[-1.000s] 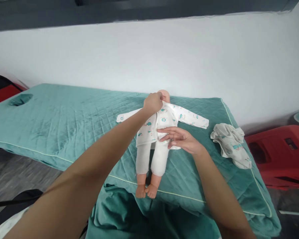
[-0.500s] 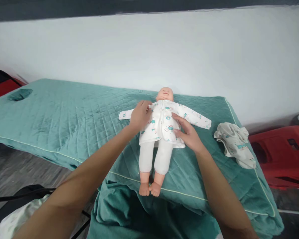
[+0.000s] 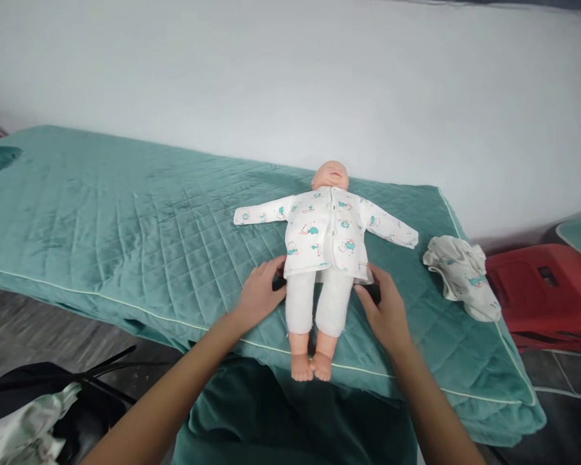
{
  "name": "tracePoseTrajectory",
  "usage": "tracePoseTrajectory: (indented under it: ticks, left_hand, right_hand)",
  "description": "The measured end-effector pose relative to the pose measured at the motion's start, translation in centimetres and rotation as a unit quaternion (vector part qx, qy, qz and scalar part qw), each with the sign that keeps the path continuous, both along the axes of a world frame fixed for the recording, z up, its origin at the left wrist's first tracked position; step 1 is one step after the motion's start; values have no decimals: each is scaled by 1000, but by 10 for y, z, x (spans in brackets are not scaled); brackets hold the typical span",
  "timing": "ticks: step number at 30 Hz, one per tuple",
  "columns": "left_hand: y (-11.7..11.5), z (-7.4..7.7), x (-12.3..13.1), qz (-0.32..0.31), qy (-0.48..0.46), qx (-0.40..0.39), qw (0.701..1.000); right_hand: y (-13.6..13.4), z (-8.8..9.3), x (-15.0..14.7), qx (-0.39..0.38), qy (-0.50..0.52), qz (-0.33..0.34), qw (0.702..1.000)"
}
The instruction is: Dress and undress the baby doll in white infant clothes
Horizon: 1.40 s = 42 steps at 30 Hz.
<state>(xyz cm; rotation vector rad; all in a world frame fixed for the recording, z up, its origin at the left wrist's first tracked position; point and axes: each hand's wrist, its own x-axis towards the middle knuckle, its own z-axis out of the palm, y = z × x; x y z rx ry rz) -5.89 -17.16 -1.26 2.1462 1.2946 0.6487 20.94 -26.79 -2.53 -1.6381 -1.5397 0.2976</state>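
A baby doll point(image 3: 331, 175) lies face up on the green quilted bed cover, its bare feet at the near edge. It wears a white printed jacket point(image 3: 314, 236) with a snap front and white leggings point(image 3: 301, 303). Both sleeves are spread out sideways. My left hand point(image 3: 261, 290) is beside the doll's hip, fingertips at the jacket's lower left edge, thumb and fingers apart. On the other side my right hand point(image 3: 386, 309) is curved at the lower right edge, with a gap between thumb and fingers. Whether either hand grips the hem cannot be seen.
The bed point(image 3: 140, 226) stands against a white wall point(image 3: 271, 84). A crumpled printed garment point(image 3: 462, 274) lies near its right end. Beyond is a red chair point(image 3: 552, 290). At lower left, a printed cloth point(image 3: 26, 423) rests on something black.
Both hands have moved down from the jacket's chest and front to its lower side edges. The jacket front lies flatter, and its left sleeve is fully visible. The view has shifted slightly.
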Motion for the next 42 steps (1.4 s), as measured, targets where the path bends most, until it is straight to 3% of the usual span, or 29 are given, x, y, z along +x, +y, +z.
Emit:
tracePoseTrajectory:
  ticks: [7, 17, 20, 24, 28, 31, 35, 39, 42]
  left_hand:
    - [-3, -4, 16, 24, -46, -17, 999]
    - [-17, -14, -1, 64, -52, 31, 996]
    - [-16, -11, -2, 66, -134, 14, 989]
    - [-4, -3, 3, 85, -253, -56, 962]
    - [20, 1, 18, 115, -316, -155, 929]
    - [34, -4, 26, 125, -369, -196, 900]
    - [40, -15, 25, 116, -442, -204, 866]
    - [38, -21, 23, 111, -419, -159, 887]
    - [37, -22, 24, 108, -378, -128, 910]
  right_hand:
    - [15, 4, -7, -26, 2, -128, 991]
    - [-5, 3, 6, -85, -77, -128, 985]
    - [-5, 8, 10, -17, -101, -83, 991]
    - [10, 29, 1, 30, -142, 54, 988]
    - [34, 49, -9, 58, -115, 93, 987]
    - [42, 51, -9, 67, -92, 142, 983]
    - [31, 42, -1, 48, -146, 220, 963]
    - [19, 43, 4, 30, -148, 248, 957]
    - [34, 52, 3, 48, -58, 213, 974]
